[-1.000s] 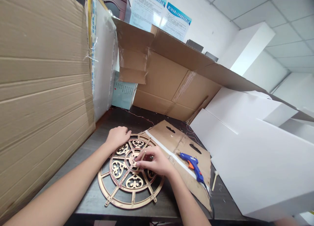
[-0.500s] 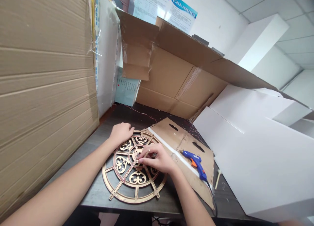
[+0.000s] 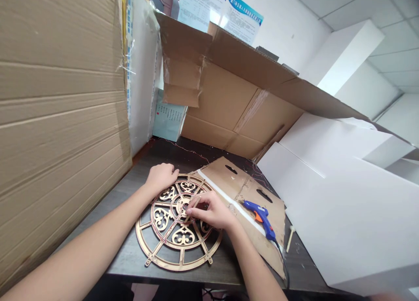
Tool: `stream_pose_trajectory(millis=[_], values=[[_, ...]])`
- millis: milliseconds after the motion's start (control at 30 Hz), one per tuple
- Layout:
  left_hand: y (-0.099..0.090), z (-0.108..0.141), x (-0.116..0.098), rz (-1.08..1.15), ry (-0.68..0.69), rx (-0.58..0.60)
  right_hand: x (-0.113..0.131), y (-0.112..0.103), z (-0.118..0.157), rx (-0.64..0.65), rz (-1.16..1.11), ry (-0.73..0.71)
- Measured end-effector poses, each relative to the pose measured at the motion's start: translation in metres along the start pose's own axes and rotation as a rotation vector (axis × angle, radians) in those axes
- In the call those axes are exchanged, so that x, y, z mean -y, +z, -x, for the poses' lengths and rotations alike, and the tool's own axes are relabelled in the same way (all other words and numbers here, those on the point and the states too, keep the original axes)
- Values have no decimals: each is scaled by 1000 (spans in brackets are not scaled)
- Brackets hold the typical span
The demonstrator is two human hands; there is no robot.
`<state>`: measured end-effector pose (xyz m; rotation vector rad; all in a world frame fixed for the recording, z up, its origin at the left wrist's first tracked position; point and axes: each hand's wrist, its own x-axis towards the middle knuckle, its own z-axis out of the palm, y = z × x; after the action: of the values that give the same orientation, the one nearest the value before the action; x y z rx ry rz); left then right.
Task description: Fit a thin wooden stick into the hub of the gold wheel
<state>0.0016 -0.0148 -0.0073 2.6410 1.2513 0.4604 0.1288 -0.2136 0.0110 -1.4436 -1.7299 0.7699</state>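
A round gold openwork frame point(image 3: 170, 244) with scroll patterns lies flat on the dark table point(image 3: 126, 259). My left hand point(image 3: 161, 177) rests with curled fingers on the frame's far left rim and holds it down. My right hand point(image 3: 212, 213) is over the frame's hub, its thumb and fingers pinched on a small thin pale stick that touches the centre. Both forearms reach in from the bottom edge.
A blue hot glue gun point(image 3: 260, 218) lies on a flat cardboard sheet point(image 3: 229, 179) right of the frame, with a loose glue stick point(image 3: 288, 240) beside it. White foam boards point(image 3: 343, 213) fill the right, stacked cardboard point(image 3: 59, 118) the left, and an open carton point(image 3: 225, 100) the back.
The view has shifted slightly. My right hand's fingers have moved a little at the hub; the left hand stays on the rim.
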Motion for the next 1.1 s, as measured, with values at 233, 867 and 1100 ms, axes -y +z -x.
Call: stream_pose_trajectory(millis=[233, 867, 1100], values=[[1, 0, 1, -5, -1, -4, -5, -1, -1, 9, 4, -11], [-4, -1, 5, 101, -22, 25, -20, -14, -5, -656, -91, 15], [-22, -8, 14, 304, -37, -61, -38, -44, 6, -1075, 306, 101]])
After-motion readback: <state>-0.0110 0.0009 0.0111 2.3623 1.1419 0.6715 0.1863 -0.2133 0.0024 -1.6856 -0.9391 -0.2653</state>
